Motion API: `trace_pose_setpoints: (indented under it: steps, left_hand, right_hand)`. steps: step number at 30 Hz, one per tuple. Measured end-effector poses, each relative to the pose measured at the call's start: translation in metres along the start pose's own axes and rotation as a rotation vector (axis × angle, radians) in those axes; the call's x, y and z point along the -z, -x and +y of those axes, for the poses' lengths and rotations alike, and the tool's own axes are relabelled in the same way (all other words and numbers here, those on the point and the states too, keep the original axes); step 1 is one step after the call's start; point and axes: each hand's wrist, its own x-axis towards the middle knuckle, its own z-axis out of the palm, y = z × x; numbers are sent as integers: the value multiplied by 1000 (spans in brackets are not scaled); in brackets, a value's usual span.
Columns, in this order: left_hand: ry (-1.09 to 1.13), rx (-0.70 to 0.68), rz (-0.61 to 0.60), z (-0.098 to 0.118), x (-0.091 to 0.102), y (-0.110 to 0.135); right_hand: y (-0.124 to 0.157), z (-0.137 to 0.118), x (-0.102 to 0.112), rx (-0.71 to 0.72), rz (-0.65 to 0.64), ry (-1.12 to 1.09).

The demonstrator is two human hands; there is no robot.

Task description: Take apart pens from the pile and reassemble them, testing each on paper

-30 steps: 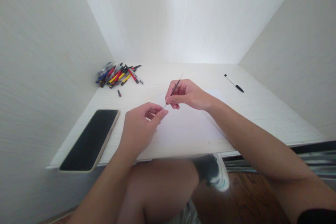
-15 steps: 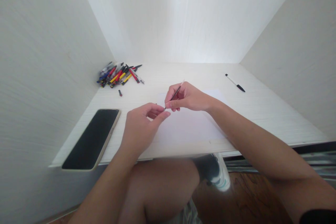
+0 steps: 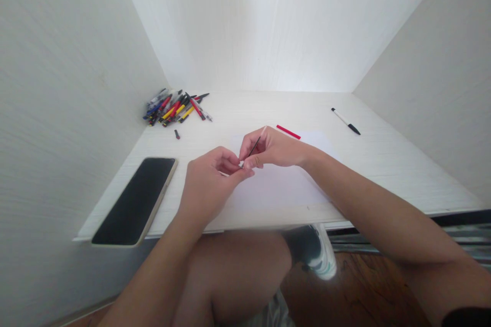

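Note:
Between the thumb and fingers of my right hand (image 3: 276,147) is a thin pen refill (image 3: 253,146), dark along its lower part and clear at the top, slanting down to the left. My left hand (image 3: 209,179) pinches close at the refill's lower tip. What its fingertips hold is too small and covered to make out. Both hands are over a white sheet of paper (image 3: 276,189). Just behind my right hand lies a red pen barrel (image 3: 288,132) on the desk.
A heap of pens (image 3: 176,107) lies at the back left, with a small dark pen part (image 3: 177,134) in front. A phone (image 3: 136,202) rests at the left front edge. At the right lies a white pen with black ends (image 3: 346,121). Pale panels enclose the desk.
The red pen barrel now shows behind my right hand, where it was not visible before. My hands have drawn closer together, with the right slightly lower.

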Motion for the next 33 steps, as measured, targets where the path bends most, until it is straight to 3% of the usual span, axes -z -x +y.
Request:
trace_pose_setpoints:
  steps: [6,11,16,26,31,33]
  left_hand:
    - [-12,-13,14,-3,-1,-1]
    - [-10,-6,7,-3,-1,-2]
    - [3,6,-7,-2,-2,-2]
    - [86,47,55,-12,-2,-7]
    - [198,62,33,-10,-1,-9]
    - [251,46,90,-11,3,-13]
  right_hand:
    - [0,-6,-1,-27,93,-127]
    - [-2,-7,-5,-52,229,58]
    - [-3,-4,-8,-76,199,116]
    - [-5,0,-6,-25,110,-37]
    - [-7,7,-4,-34,169,-134]
    - [-7,8,-2,-40,240,-208]
